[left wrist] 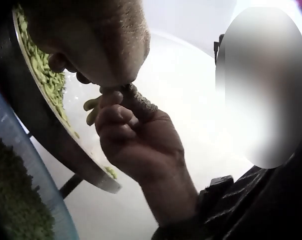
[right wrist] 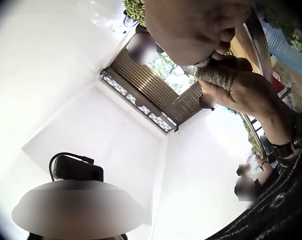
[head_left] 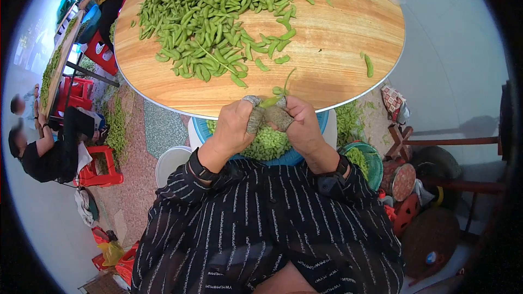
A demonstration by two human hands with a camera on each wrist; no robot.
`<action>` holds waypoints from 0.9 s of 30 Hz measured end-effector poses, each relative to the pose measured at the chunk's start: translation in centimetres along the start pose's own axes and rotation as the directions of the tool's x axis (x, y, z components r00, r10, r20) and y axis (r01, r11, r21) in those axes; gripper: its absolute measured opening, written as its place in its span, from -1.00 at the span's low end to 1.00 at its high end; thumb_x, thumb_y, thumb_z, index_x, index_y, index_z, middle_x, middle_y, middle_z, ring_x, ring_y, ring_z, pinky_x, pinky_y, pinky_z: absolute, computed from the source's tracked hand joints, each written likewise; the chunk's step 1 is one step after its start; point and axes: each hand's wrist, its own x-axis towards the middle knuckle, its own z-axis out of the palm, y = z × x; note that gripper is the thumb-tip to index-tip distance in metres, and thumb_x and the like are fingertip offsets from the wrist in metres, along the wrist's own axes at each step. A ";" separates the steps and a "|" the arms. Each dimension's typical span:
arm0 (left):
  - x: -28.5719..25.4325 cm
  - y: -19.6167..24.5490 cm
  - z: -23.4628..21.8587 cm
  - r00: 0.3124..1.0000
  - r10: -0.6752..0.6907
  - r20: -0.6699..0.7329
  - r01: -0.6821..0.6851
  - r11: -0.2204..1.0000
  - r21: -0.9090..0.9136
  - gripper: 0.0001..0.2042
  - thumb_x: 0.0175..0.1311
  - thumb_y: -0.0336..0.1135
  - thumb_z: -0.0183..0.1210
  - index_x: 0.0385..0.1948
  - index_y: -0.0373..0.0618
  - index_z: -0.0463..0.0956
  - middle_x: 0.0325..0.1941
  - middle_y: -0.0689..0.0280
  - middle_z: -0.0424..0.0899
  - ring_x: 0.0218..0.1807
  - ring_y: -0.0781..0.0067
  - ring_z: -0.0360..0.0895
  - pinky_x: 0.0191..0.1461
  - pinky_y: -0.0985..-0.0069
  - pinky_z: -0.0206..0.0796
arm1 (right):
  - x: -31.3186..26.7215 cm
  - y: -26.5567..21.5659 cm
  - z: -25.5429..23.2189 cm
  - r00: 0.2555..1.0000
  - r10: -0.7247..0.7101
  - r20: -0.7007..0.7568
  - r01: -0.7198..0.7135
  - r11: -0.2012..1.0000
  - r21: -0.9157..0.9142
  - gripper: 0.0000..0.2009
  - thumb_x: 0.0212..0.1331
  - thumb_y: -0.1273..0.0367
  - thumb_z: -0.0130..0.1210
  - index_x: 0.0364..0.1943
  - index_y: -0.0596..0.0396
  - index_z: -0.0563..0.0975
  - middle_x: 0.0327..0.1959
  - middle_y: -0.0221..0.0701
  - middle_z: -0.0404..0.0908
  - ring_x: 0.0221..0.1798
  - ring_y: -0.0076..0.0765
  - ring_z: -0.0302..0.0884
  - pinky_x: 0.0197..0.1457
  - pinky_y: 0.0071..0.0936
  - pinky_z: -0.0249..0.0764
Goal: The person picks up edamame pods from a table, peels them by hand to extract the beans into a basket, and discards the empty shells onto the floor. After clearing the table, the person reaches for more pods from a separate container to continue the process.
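Note:
My left hand (head_left: 231, 129) and right hand (head_left: 306, 130) meet just past the near edge of the round table. Between their fingertips both pinch a green soybean pod (head_left: 268, 102), and a thin stem (head_left: 287, 80) rises beside it. Greyish, rough-textured covers wrap the thumbs, such as the thumb cover (head_left: 277, 118) on the right. Directly below the hands sits a blue basin (head_left: 292, 158) holding shelled green soybeans (head_left: 267, 144). In the left wrist view, pods (left wrist: 91, 111) stick out beside the right hand's fingers; the left hand covers part of the grip.
A large heap of soybean pods (head_left: 218, 16) covers the far left of the wooden table (head_left: 332, 38). A white bucket (head_left: 171, 164) stands left of my lap, a green basket (head_left: 370, 166) right. Red stools (head_left: 101, 166) and other people working at another table are at left.

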 end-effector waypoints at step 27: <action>-0.3 1.2 -0.6 0.702 -0.575 0.420 0.589 0.136 -0.796 -0.87 0.17 -0.28 -0.05 -0.38 -0.13 0.31 -0.68 0.47 0.26 -0.67 0.71 0.14 -0.65 0.74 -0.05 | -0.3 -1.9 -1.4 0.982 0.187 -0.035 -0.186 0.982 0.032 -0.81 0.00 0.50 0.02 -0.25 0.17 0.40 -0.46 -0.53 0.45 -0.50 -0.70 0.30 -0.46 -0.74 0.23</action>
